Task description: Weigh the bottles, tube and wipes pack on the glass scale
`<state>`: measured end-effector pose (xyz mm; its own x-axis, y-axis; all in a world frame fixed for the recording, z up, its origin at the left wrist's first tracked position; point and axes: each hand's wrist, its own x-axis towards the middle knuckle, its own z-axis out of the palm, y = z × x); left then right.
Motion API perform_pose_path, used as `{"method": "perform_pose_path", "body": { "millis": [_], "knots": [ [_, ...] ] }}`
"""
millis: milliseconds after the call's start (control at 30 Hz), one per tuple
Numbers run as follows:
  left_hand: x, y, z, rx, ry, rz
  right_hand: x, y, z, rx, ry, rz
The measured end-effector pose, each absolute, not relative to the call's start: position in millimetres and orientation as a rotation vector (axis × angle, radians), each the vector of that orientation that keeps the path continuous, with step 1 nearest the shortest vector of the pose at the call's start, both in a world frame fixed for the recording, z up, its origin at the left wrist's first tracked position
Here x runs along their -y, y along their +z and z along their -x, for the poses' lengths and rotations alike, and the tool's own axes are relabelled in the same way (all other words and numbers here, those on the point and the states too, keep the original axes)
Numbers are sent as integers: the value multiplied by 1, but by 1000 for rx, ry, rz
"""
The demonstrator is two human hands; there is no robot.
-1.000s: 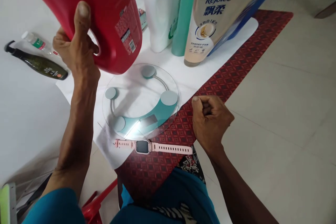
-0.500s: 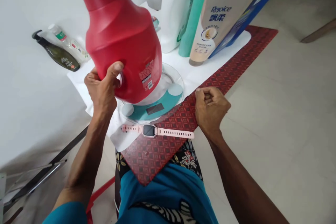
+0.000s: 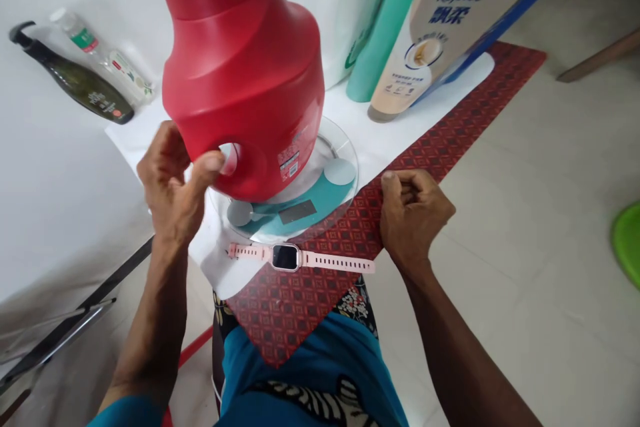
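Gripping the handle of one red jug (image 3: 240, 73) that stands upright, neck up, on a round glass scale (image 3: 320, 197), the left hand (image 3: 173, 183) works while the right hand (image 3: 413, 213) rests fisted, empty, on a red patterned mat (image 3: 450, 140) over pale floor tiles, beside one pink watch (image 3: 300, 258), near two lying bottles (image 3: 90, 77).

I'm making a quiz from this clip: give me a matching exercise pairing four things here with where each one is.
Things:
1. red jug
2. pink smartwatch
3. dark glass bottle
4. right hand

Places:
A. lying flat, far left
B. fisted on the red patterned mat
C. standing on the glass scale, at the left hand
D. stretched out flat in front of the scale

Pairs: 1-C, 2-D, 3-A, 4-B
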<state>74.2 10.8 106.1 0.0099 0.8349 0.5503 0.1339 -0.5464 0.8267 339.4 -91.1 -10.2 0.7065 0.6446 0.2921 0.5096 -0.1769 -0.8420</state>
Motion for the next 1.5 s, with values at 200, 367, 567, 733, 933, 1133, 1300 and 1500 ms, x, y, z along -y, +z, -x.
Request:
{"method": "perform_pose_path", "body": {
  "millis": [200,367,567,733,933,1133,1300,1500],
  "knots": [
    [-11,94,-33,-1292,1744,-1489,91,-8,-340,908,137,1838],
    [-5,80,-24,-1331,1745,-1482,91,-7,-338,895,136,1849],
    [-1,86,-45,-1250,1697,-1522,91,-4,-337,893,138,1843],
    [7,96,-74,-1121,1545,-1639,91,-6,-338,879,139,1847],
    [1,91,-103,-1160,1624,-1496,92,-6,-339,875,136,1836],
    [-11,101,-113,-1261,1692,-1360,91,-4,-344,903,129,1869],
    [-44,116,-95,-1299,1865,-1388,90,-6,-346,874,158,1874],
    [-123,121,-66,-1357,2056,-1415,91,-13,-347,897,129,1862]
  ]
}}
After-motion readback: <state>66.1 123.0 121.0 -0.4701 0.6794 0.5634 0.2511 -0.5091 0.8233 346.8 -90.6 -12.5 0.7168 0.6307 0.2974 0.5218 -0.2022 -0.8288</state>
